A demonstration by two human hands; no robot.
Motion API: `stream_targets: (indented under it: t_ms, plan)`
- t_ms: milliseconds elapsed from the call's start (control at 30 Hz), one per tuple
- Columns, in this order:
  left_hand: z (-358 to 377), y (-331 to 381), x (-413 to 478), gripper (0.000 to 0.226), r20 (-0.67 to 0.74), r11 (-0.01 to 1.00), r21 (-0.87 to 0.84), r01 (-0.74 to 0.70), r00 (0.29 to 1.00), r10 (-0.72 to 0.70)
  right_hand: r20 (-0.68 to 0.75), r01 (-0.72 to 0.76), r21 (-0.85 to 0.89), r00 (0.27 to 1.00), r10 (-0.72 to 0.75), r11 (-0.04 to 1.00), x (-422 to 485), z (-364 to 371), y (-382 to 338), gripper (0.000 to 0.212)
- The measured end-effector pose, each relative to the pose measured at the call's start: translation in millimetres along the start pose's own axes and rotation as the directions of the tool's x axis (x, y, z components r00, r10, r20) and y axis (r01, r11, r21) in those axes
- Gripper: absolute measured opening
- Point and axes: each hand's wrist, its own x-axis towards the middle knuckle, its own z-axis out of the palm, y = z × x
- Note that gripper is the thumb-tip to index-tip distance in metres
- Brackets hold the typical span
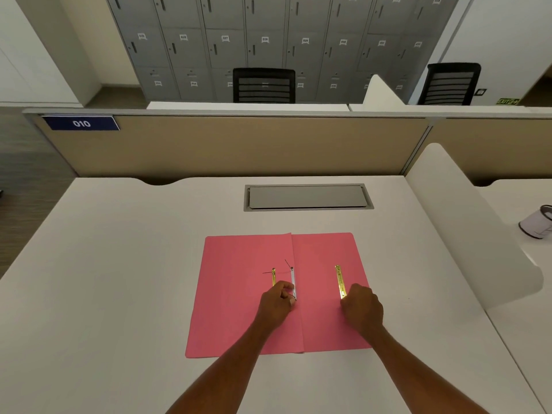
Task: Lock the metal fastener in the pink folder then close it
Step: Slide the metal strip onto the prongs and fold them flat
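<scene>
Two hands were at work near you: your left hand point(276, 303) had its fingers point(285, 285) curled shut around the near end of the silver fastener strip point(294, 283) at the fold, and your right hand point(363, 304) was closed loosely in a fist, its fingers touching the near end of one loose gold bar point(340, 281); whether they actually pinched it could not be told. One pink folder point(239, 309) lay fully open and flat on the white surface point(119, 264), just ahead of you, centre. A second gold piece point(273, 276) sat left of the fold, partly hidden by your left hand, so you had two gold pieces and one silver strip. As a judgement, the lock looked unfinished: the bar lay apart from the prongs, and closing remained. Farther off were one grey cable hatch point(307, 197), one cup point(536, 222) at right, and two black chairs point(264, 85).
</scene>
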Motion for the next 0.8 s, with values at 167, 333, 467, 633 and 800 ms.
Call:
stream_targets:
  t_ms: [167, 333, 467, 633, 800]
  plan:
    - [-2.1, 0.6, 1.1, 0.033, -0.006, 0.996, 0.088, -0.026, 1.0, 0.027, -0.006, 0.003, 0.002, 1.0, -0.003, 1.0, -1.5, -1.8, 2.4, 0.017]
    - [-2.7, 4.5, -3.2, 0.036, -0.007, 0.992, 0.126, -0.012, 1.0, 0.013, -0.002, 0.025, -0.011, 1.0, -0.025, 1.0, -6.7, -0.1, -0.2, 0.015]
    - [-6.3, 10.2, -5.1, 0.037, 0.034, 0.999, -0.007, 0.035, 0.999, -0.035, 0.009, 0.058, -0.058, 0.998, -0.057, 0.997, -9.4, -2.2, -4.9, 0.017]
    - [-12.3, 5.1, -12.3, 0.041, -0.054, 0.996, -0.079, 0.028, 0.998, -0.032, 0.028, 0.019, 0.022, 0.999, -0.019, 1.0, -7.3, -3.7, -7.3, 0.019]
    - [-0.2, -3.2, -27.7, 0.037, -0.339, 0.984, -0.175, 0.009, 0.938, -0.069, 0.108, -0.039, 0.221, 0.994, 0.015, 0.974, -5.1, -2.7, -11.6, 0.021]
